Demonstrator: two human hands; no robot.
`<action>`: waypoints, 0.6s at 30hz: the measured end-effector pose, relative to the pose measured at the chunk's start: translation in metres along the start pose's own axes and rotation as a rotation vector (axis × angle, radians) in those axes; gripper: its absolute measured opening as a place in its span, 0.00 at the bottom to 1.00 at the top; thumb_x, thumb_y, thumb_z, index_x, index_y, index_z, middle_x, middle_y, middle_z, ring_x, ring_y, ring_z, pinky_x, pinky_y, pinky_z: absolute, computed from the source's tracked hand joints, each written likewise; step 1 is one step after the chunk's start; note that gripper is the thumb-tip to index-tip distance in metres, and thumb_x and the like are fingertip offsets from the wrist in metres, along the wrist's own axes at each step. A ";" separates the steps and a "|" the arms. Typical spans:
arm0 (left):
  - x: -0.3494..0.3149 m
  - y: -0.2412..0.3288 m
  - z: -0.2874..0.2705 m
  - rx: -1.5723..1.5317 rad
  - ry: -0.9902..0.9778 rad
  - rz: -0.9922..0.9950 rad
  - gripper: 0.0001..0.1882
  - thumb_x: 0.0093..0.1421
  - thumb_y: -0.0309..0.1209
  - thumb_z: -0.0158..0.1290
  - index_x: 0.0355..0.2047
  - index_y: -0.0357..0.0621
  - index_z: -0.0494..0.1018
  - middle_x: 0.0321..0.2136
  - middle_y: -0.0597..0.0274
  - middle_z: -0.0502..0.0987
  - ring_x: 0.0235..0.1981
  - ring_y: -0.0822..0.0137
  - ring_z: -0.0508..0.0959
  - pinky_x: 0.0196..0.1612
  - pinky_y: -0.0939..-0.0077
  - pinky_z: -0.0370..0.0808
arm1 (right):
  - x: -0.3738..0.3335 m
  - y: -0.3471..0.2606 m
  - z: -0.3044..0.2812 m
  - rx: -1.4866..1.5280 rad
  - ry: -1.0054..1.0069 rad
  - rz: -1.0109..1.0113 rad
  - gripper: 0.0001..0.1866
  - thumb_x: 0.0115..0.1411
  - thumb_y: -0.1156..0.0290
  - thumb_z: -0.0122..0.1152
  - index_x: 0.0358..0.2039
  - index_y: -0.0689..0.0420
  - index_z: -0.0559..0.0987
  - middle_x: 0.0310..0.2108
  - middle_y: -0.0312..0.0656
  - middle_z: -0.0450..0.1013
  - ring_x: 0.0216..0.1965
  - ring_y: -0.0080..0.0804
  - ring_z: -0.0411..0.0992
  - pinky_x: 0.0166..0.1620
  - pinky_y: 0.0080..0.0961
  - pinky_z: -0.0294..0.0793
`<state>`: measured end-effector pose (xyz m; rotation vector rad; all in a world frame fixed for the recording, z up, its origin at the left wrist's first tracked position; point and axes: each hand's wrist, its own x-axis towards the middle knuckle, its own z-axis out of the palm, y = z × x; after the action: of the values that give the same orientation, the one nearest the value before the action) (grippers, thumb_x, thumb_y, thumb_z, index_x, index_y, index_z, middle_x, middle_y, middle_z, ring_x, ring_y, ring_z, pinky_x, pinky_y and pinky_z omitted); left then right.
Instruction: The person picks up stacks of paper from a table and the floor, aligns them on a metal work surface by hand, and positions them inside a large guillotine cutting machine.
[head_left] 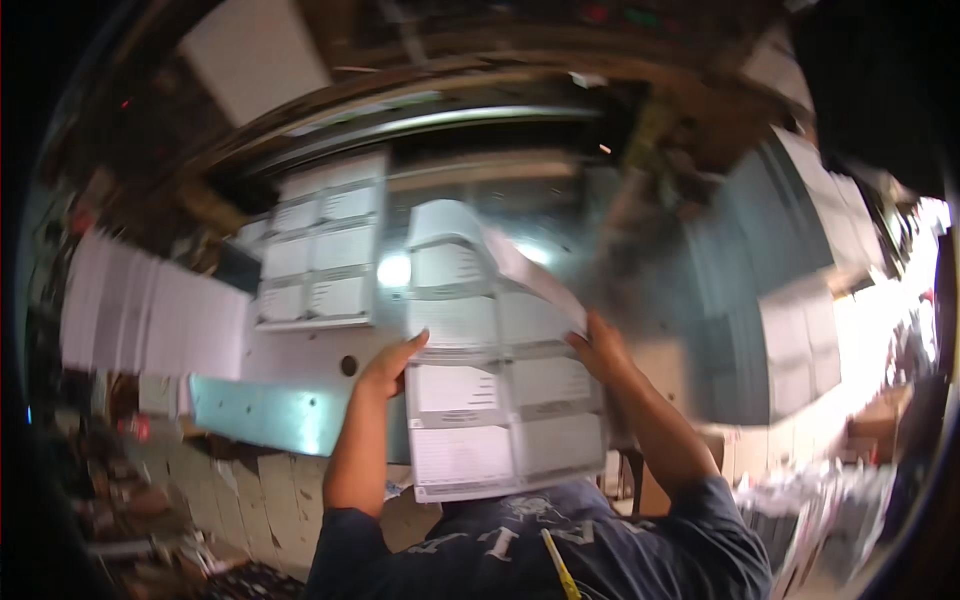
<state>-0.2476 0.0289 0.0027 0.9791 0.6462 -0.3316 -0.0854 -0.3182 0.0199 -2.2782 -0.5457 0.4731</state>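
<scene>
A long stack of printed sheets (pixel 460 385), laid out in pale boxes on grey, is between my hands in front of my chest. My left hand (pixel 392 366) grips its left edge, thumb on top and the other fingers hidden beneath. At the right edge my right hand (pixel 604 348) is closed on the sheets. Next to that hand the upper right corner curls up, showing a pale underside, and the far end bends over. Beyond my left hand, a pile of similarly printed sheets (pixel 318 245) rests on the metal table (pixel 280 405).
A row of pale paper stacks (pixel 150 305) stands at the left. More grey and white stacks (pixel 790 340) are on the right, partly blurred. Along the far side runs a metal bar (pixel 450 122). Wrapped bundles (pixel 820 510) sit low at the right. A round dark hole (pixel 348 366) shows in the table.
</scene>
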 end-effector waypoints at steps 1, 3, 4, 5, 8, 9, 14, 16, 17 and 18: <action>0.001 0.001 0.003 0.272 0.033 0.089 0.28 0.58 0.43 0.60 0.49 0.33 0.71 0.44 0.55 0.77 0.42 0.63 0.78 0.47 0.67 0.75 | 0.002 0.001 0.000 0.055 0.019 -0.009 0.22 0.60 0.62 0.60 0.51 0.59 0.71 0.41 0.58 0.75 0.44 0.54 0.74 0.46 0.40 0.73; -0.001 -0.002 0.023 0.439 0.148 0.320 0.22 0.58 0.38 0.59 0.47 0.34 0.72 0.40 0.50 0.79 0.39 0.56 0.80 0.44 0.62 0.76 | 0.014 0.004 -0.006 0.225 -0.065 0.051 0.22 0.59 0.64 0.61 0.51 0.62 0.71 0.43 0.55 0.75 0.45 0.47 0.74 0.47 0.37 0.72; -0.005 -0.003 0.033 0.696 0.274 0.390 0.21 0.58 0.37 0.59 0.47 0.35 0.72 0.39 0.48 0.80 0.40 0.53 0.80 0.44 0.61 0.76 | 0.023 0.002 -0.007 0.321 -0.157 0.140 0.23 0.59 0.64 0.62 0.51 0.63 0.71 0.44 0.53 0.75 0.45 0.44 0.74 0.48 0.35 0.71; -0.011 -0.006 0.045 0.962 0.414 0.437 0.20 0.58 0.36 0.58 0.47 0.36 0.72 0.38 0.46 0.80 0.40 0.50 0.80 0.43 0.60 0.75 | 0.034 -0.002 -0.007 0.424 -0.252 0.243 0.24 0.59 0.65 0.63 0.52 0.65 0.71 0.45 0.51 0.75 0.45 0.40 0.73 0.49 0.33 0.70; -0.030 -0.010 0.068 1.208 0.637 0.501 0.19 0.57 0.34 0.57 0.47 0.40 0.73 0.36 0.41 0.79 0.40 0.44 0.79 0.43 0.57 0.75 | 0.051 -0.013 -0.020 0.745 -0.375 0.343 0.27 0.58 0.61 0.64 0.53 0.65 0.72 0.46 0.48 0.74 0.45 0.35 0.72 0.49 0.32 0.71; -0.035 -0.008 0.073 1.203 0.649 0.509 0.18 0.57 0.34 0.57 0.47 0.41 0.73 0.36 0.40 0.78 0.40 0.43 0.78 0.43 0.56 0.75 | 0.053 -0.018 -0.023 0.776 -0.409 0.342 0.27 0.58 0.60 0.63 0.53 0.65 0.73 0.46 0.48 0.74 0.44 0.35 0.72 0.48 0.32 0.71; -0.031 0.034 0.090 1.302 0.511 0.266 0.22 0.58 0.41 0.56 0.44 0.34 0.73 0.35 0.40 0.79 0.41 0.44 0.79 0.44 0.55 0.74 | 0.045 -0.046 -0.013 -0.274 -0.210 0.078 0.25 0.56 0.57 0.62 0.44 0.68 0.77 0.43 0.60 0.75 0.46 0.52 0.74 0.48 0.40 0.73; -0.027 0.038 0.104 1.411 0.605 0.116 0.23 0.58 0.43 0.55 0.40 0.30 0.74 0.35 0.39 0.79 0.41 0.45 0.79 0.45 0.55 0.74 | 0.040 -0.059 -0.001 -0.354 -0.160 0.080 0.25 0.55 0.57 0.62 0.42 0.68 0.78 0.41 0.61 0.75 0.45 0.55 0.74 0.47 0.43 0.73; -0.025 0.037 0.110 1.431 0.546 0.107 0.24 0.59 0.43 0.55 0.38 0.29 0.74 0.35 0.39 0.79 0.41 0.45 0.79 0.45 0.55 0.74 | 0.040 -0.065 0.003 -0.367 -0.209 0.053 0.24 0.56 0.58 0.62 0.42 0.68 0.78 0.40 0.61 0.75 0.44 0.55 0.74 0.47 0.43 0.73; -0.024 0.031 0.115 1.468 0.548 0.134 0.24 0.59 0.44 0.54 0.36 0.28 0.74 0.34 0.38 0.79 0.41 0.45 0.79 0.45 0.55 0.75 | 0.038 -0.069 0.006 -0.402 -0.205 0.052 0.23 0.56 0.59 0.61 0.42 0.68 0.78 0.39 0.60 0.75 0.43 0.55 0.75 0.46 0.43 0.73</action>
<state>-0.2092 -0.0526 0.0835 2.5671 0.7952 -0.4099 -0.0730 -0.2506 0.0596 -2.6469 -0.7399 0.6776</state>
